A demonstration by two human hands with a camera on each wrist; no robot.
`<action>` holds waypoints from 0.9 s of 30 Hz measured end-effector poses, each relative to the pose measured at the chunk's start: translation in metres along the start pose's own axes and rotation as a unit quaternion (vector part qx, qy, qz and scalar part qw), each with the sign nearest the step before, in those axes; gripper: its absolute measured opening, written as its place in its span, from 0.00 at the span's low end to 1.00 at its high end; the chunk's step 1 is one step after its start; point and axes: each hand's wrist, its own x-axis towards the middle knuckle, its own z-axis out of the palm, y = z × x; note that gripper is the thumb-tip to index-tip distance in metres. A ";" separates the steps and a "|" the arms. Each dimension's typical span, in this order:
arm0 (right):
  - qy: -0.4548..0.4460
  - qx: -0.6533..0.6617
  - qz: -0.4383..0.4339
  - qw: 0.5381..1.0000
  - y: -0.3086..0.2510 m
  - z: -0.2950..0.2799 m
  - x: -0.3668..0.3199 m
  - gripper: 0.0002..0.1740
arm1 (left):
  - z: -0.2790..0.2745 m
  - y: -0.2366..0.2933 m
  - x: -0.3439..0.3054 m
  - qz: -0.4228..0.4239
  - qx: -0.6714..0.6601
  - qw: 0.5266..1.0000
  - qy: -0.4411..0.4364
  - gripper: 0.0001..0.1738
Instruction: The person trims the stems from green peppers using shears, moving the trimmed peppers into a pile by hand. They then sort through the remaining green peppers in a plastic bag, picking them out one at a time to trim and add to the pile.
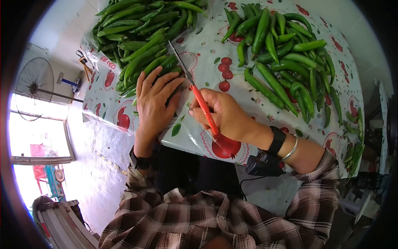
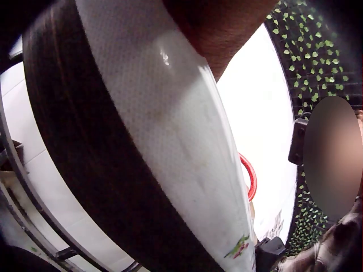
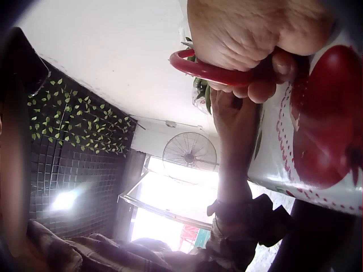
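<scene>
In the head view my right hand (image 1: 230, 114) grips a pair of scissors (image 1: 202, 108) by their red handles. The narrow metal blades point up and left, toward a heap of long green chili peppers (image 1: 139, 52). My left hand (image 1: 155, 95) rests at the near end of this heap, fingers extended over the peppers, with its fingertips beside the blades. The right wrist view shows a red scissor handle loop (image 3: 207, 72) against the curled fingers of my right hand (image 3: 255, 34). The left wrist view hides the left fingers.
A second heap of green chili peppers (image 1: 290, 62) lies on the right of the cherry-patterned tablecloth (image 1: 199, 62). A few more peppers (image 1: 354, 153) sit at its right edge. Clear plastic (image 1: 93, 56) lies under the left heap. A fan (image 1: 35, 87) stands beyond the table at left.
</scene>
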 end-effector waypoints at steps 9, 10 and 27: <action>-0.007 -0.017 -0.013 1.000 0.002 -0.001 0.001 0.06 | -0.001 0.001 0.000 -0.005 -0.004 1.000 -0.007 0.19; -0.007 -0.017 -0.009 1.000 0.002 -0.001 0.001 0.06 | -0.001 0.001 0.000 -0.004 -0.005 1.000 -0.010 0.19; -0.001 -0.006 0.006 1.000 -0.003 -0.002 0.000 0.08 | -0.002 0.000 0.000 -0.001 -0.009 1.000 -0.008 0.19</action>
